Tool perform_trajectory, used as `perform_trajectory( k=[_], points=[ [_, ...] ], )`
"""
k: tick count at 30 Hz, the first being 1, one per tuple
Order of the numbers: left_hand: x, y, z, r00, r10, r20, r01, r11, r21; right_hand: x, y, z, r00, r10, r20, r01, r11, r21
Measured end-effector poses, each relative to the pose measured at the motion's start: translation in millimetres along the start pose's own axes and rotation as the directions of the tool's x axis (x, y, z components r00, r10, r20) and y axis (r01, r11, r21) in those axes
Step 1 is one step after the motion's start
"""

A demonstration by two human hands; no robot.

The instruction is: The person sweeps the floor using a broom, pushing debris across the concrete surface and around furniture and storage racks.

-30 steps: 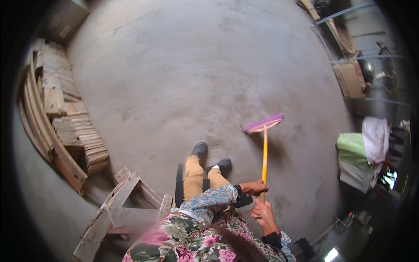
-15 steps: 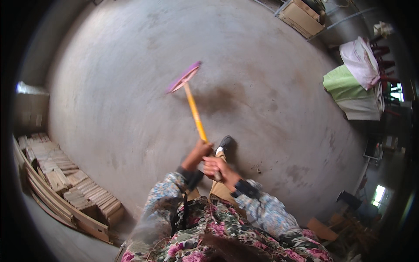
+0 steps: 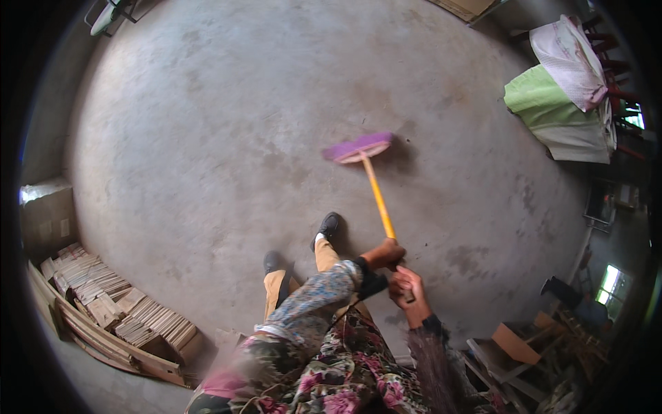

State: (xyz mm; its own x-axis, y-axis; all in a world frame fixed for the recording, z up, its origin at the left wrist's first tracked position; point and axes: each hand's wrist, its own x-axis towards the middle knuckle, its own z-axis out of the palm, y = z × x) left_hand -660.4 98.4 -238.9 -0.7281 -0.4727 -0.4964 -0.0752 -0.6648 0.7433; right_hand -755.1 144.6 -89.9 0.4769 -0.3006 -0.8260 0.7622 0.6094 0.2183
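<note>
A broom with a purple head (image 3: pixel 355 148) and a yellow handle (image 3: pixel 379 200) reaches out over the grey concrete floor (image 3: pixel 248 138), its head slightly blurred. My left hand (image 3: pixel 383 254) is closed round the upper part of the handle. Just below it, my right hand (image 3: pixel 407 290) grips the handle close to its lower end. My legs in tan trousers and dark shoes (image 3: pixel 326 228) are under my arms, left of the handle.
Stacked wooden pieces and curved boards (image 3: pixel 110 310) lie at lower left. Green and white cloths (image 3: pixel 552 103) drape over red furniture at upper right. Wooden furniture (image 3: pixel 517 345) crowds the lower right, near a dark object (image 3: pixel 558 290). A metal-framed item (image 3: pixel 107 17) stands at top left.
The broom head swung left and away, then came back rightward and closer to me, with both hands still gripping the handle. My feet have shifted and the surroundings have moved in view.
</note>
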Motion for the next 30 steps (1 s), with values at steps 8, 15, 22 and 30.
perform_trajectory(
  k=[8,15,22,30],
  points=[
    [14,107,37,0.995,-0.05,0.086,0.077,0.932,-0.353,-28,-9,60,0.757,-0.58,-0.302,0.265,0.694,-0.669],
    [-35,157,-69,0.944,-0.014,-0.328,-0.049,0.981,-0.185,22,-15,140,0.976,-0.211,-0.049,0.138,0.781,-0.609],
    [-36,177,-254,0.847,0.097,-0.522,-0.154,0.986,-0.067,154,-62,243,0.971,0.065,0.231,0.032,0.92,-0.391],
    [125,147,-152,0.882,-0.257,0.396,0.441,0.749,-0.495,67,-151,202,0.989,-0.066,-0.132,0.061,0.997,-0.042]
  ],
)
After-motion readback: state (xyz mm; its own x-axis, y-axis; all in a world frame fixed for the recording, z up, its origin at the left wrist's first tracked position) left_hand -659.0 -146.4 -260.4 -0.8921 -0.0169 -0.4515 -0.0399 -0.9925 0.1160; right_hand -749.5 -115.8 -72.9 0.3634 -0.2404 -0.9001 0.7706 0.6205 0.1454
